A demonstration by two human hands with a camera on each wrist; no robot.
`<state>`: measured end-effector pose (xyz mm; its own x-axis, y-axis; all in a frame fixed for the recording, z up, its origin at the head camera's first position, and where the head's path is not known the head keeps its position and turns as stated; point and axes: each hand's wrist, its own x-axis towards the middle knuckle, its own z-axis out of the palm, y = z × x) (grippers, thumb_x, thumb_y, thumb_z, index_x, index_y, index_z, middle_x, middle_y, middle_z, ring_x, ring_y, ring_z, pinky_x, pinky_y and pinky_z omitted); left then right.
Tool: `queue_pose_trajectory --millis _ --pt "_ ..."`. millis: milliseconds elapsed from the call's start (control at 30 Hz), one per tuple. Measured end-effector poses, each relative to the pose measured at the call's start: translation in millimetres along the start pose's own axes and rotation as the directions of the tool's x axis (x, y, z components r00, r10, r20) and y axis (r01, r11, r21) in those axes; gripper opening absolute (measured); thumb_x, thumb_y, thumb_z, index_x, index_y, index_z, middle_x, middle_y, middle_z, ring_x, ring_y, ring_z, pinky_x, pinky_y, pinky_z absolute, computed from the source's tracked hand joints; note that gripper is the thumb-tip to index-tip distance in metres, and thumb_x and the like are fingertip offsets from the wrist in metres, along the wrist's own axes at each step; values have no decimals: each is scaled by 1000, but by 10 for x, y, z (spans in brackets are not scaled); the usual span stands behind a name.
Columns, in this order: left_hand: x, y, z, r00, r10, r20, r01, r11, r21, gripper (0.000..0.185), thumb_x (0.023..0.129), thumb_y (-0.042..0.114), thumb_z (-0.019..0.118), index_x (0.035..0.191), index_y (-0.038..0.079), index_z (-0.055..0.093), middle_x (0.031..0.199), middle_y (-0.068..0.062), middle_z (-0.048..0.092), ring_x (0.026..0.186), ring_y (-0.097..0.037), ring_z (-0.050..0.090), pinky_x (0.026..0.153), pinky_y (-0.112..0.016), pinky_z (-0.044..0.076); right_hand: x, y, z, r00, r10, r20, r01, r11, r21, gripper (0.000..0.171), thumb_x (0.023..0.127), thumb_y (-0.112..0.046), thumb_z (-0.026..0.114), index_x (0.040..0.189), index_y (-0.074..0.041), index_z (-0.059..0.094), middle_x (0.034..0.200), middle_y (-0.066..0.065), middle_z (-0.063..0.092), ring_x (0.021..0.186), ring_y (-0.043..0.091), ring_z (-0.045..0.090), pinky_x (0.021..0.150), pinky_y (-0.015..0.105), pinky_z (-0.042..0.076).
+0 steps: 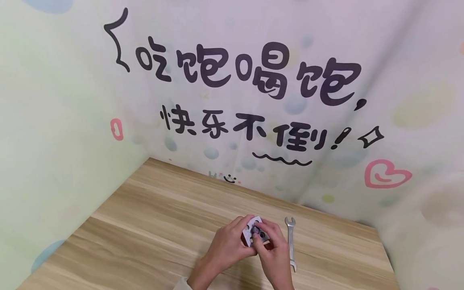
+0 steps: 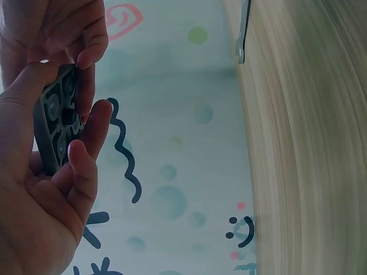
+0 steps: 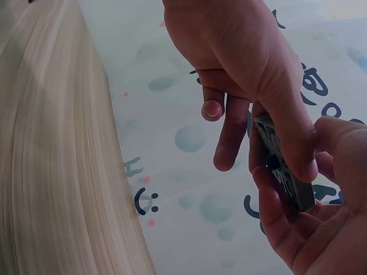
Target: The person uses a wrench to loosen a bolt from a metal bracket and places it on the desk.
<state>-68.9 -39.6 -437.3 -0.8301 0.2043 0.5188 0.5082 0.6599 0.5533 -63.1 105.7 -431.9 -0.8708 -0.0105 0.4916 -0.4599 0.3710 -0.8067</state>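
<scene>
A square grey metal block with round holes near its corners is held up over the table. My left hand grips it by its edges, thumb on one side and fingers curled under the other. At the block's middle sits a dark round knob, which the thumb and index finger of my right hand pinch. In the left wrist view, the other face of the block shows curved recesses and a short dark stud at its centre. The right thumb covers part of the block in the right wrist view.
A silver open-ended wrench lies on the wood-grain table, just right of my right hand. Behind the table stands a pale printed wall with black lettering, and further pale walls close in the left and right sides.
</scene>
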Motion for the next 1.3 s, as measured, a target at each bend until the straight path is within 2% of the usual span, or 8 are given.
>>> queue_pose_trajectory --millis 200,700,900,1067,1300 --pt "-2 -1 0 1000 4 -10 -4 1000 7 69 70 32 86 130 10 59 112 0 68 82 -9 64 65 -19 50 -1 15 5 999 45 10 -45 998 -33 32 83 6 69 107 -14 75 117 6 67 83 5 62 56 25 51" --pt "-2 -24 9 999 21 -39 -21 1000 8 69 68 31 86 129 12 60 109 1 68 79 -7 62 63 -18 48 1 -12 -8 999 21 26 -21 1000 -24 32 87 5 67 113 -13 73 118 7 66 85 4 61 55 23 49" --pt "5 -16 2 1000 13 -26 -13 1000 -12 69 68 30 86 129 13 59 106 2 67 75 -4 58 61 -16 45 0 -51 -16 989 139 44 -141 989 36 34 88 -5 72 120 -11 64 116 9 66 73 6 62 55 24 50" --pt "3 -14 1 1000 11 -18 -12 1000 -16 69 69 30 86 130 14 59 106 3 67 75 -5 58 62 -16 45 -1 -59 2 978 207 24 -209 975 75 32 84 -6 76 113 -8 62 118 11 66 73 9 64 57 26 52" --pt "-4 -9 12 1000 20 -21 -20 1000 0 69 68 31 86 129 14 59 105 4 67 76 -6 59 63 -18 47 -12 -74 35 979 202 -19 -200 978 62 31 80 -6 80 101 -5 57 119 12 67 70 6 62 56 24 52"
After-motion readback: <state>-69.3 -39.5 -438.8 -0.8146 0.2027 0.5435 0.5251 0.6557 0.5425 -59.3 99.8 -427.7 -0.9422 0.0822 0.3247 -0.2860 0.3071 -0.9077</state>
